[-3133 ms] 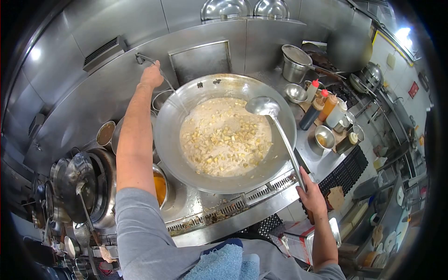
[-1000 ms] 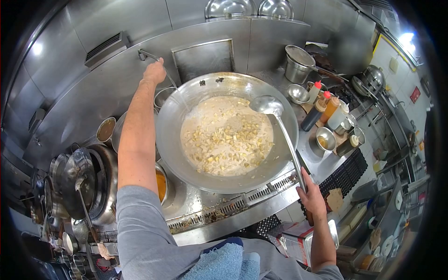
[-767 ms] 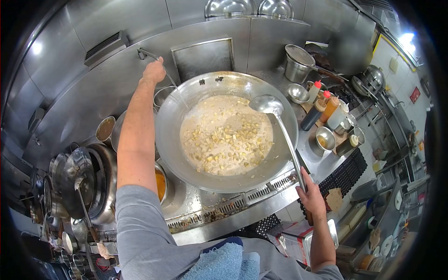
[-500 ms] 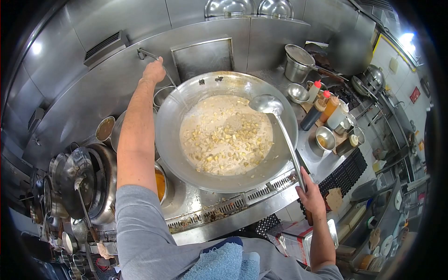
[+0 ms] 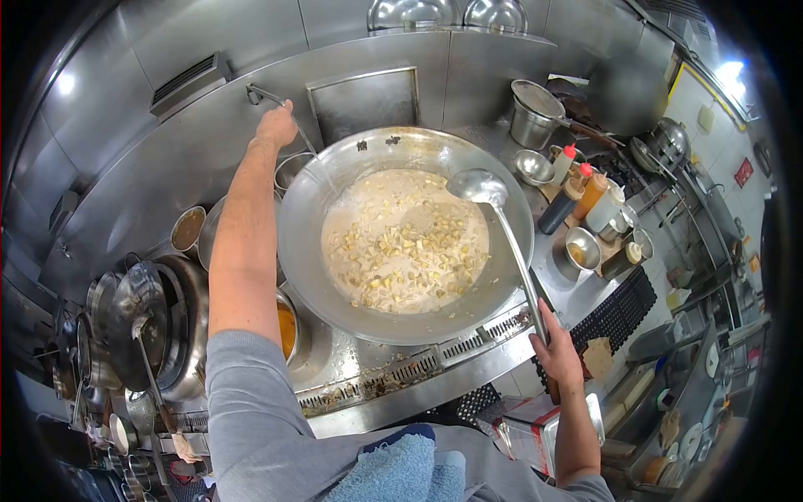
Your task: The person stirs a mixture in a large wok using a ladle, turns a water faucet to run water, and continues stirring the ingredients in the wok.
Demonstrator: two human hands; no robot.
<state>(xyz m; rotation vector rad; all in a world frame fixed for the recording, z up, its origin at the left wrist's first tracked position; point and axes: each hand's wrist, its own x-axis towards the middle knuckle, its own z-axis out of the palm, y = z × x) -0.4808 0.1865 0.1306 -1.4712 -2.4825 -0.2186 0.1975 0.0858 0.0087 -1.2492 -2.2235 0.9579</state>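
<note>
My left hand (image 5: 277, 124) is stretched forward, closed on the wall faucet's swing spout (image 5: 304, 136), whose end points over the left rim of a large wok (image 5: 510, 251). A thin stream seems to run from it down the wok's inner wall. Pale, milky liquid with many small yellowish cubes (image 5: 401, 243) fills the wok's bottom. My right hand (image 5: 559, 351) is wrapped round the handle of a long ladle (image 5: 478, 186). The ladle's bowl rests at the right inner side of the wok, partly over the liquid's edge.
Squeeze bottles (image 5: 559, 205) and small metal bowls (image 5: 583, 248) stand right of the wok. A lidded pot (image 5: 535, 109) is at the back right. Stacked woks and pans (image 5: 142, 314) crowd the left, near a pot of orange liquid (image 5: 288, 330). A slotted drain (image 5: 410, 368) runs along the front.
Both hands keep their places, the left on the spout and the right on the ladle. The milky liquid's surface shifts slightly; little else differs.
</note>
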